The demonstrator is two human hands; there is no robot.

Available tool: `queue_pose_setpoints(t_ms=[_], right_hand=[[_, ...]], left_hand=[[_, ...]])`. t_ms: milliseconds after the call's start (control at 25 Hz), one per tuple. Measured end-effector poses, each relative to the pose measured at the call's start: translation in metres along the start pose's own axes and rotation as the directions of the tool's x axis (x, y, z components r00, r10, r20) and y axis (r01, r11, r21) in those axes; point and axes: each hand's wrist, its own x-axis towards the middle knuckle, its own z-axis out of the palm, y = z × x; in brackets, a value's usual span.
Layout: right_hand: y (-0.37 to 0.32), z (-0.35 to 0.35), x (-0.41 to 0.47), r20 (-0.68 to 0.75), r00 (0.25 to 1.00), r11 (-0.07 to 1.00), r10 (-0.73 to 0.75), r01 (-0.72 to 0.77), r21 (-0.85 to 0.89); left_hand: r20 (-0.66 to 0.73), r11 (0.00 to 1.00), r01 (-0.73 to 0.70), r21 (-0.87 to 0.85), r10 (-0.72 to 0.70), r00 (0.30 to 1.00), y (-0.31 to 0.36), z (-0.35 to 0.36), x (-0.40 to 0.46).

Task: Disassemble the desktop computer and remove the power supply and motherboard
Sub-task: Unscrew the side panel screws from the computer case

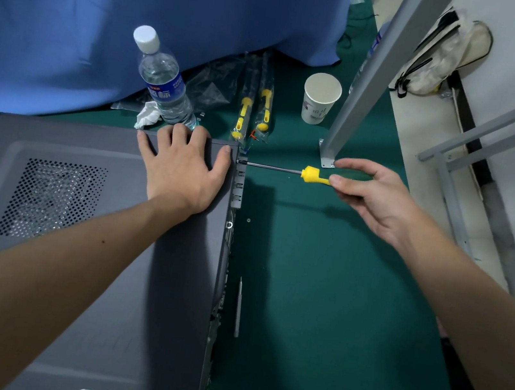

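A desktop computer case [84, 235] lies on its side on the green surface [335, 291] as a person works a rear-edge screw [238, 160]. The step looks best done by keeping the screwdriver [290, 172] level and pressed square into the head while the case is braced. The left hand [183, 166] presses flat, fingers spread, on the case's top panel. The right hand [371, 192] grasps the screwdriver's yellow-and-green handle between thumb and fingers.
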Motion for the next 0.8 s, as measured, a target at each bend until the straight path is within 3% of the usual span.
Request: queue_pose_setpoints(t_ms=[80, 160, 240, 320, 400, 440, 480, 560, 600, 640, 720, 760, 800], right_hand=[[-0.005, 0.002, 0.003, -0.018, 0.994, 0.994, 0.103, -0.104, -0.031], [-0.010, 0.002, 0.006, -0.091, 0.979, 0.902, 0.180, -0.201, -0.382], [-0.012, 0.004, 0.010, -0.117, 0.991, 0.845, 0.063, -0.116, -0.522], [-0.017, 0.002, 0.012, -0.058, 0.998, 0.963, -0.034, 0.017, -0.270], [-0.022, -0.002, 0.012, 0.033, 0.999, 0.998, -0.013, 0.011, 0.056], [-0.023, -0.004, 0.012, 0.068, 0.997, 0.994, 0.043, -0.049, 0.100], [-0.024, -0.004, 0.011, 0.079, 0.987, 0.989, 0.139, -0.142, 0.034], [-0.021, -0.005, 0.010, -0.003, 0.956, 0.912, 0.292, -0.280, -0.299], [-0.019, -0.003, 0.010, -0.036, 0.961, 0.897, 0.273, -0.267, -0.351], [-0.018, -0.001, 0.011, -0.030, 0.978, 0.931, 0.208, -0.207, -0.301], [-0.018, -0.004, 0.015, 0.015, 0.995, 0.995, 0.100, -0.100, -0.022], [-0.019, -0.005, 0.013, 0.045, 0.995, 0.990, 0.088, -0.093, 0.107], [-0.020, -0.006, 0.012, 0.071, 0.993, 0.987, 0.091, -0.099, 0.127]], left_hand=[[-0.004, 1.000, -0.001, -0.003, 0.001, 1.000, 0.000, 0.000, 0.000], [0.000, 1.000, -0.002, -0.003, 0.002, 1.000, 0.000, 0.000, 0.000], [0.005, 1.000, -0.001, -0.003, 0.001, 1.000, 0.001, 0.001, 0.000], [0.003, 1.000, 0.000, -0.001, 0.000, 1.000, 0.001, 0.000, 0.000], [0.000, 1.000, 0.001, -0.002, -0.001, 1.000, 0.000, 0.000, 0.000], [0.000, 1.000, 0.000, -0.003, 0.000, 1.000, 0.000, 0.000, 0.000], [0.001, 1.000, -0.001, -0.005, 0.001, 1.000, 0.000, 0.000, 0.000], [0.004, 1.000, -0.002, -0.004, 0.002, 1.000, 0.000, 0.000, 0.000], [0.006, 1.000, -0.001, -0.001, 0.001, 1.000, 0.000, 0.000, 0.000], [0.006, 1.000, 0.000, -0.001, 0.000, 1.000, 0.000, 0.000, 0.000], [0.002, 1.000, 0.002, -0.001, -0.002, 1.000, 0.001, 0.000, 0.000], [0.000, 1.000, 0.003, 0.002, -0.003, 1.000, 0.001, 0.000, 0.000], [0.001, 1.000, 0.003, 0.004, -0.003, 1.000, 0.001, 0.000, -0.001]])
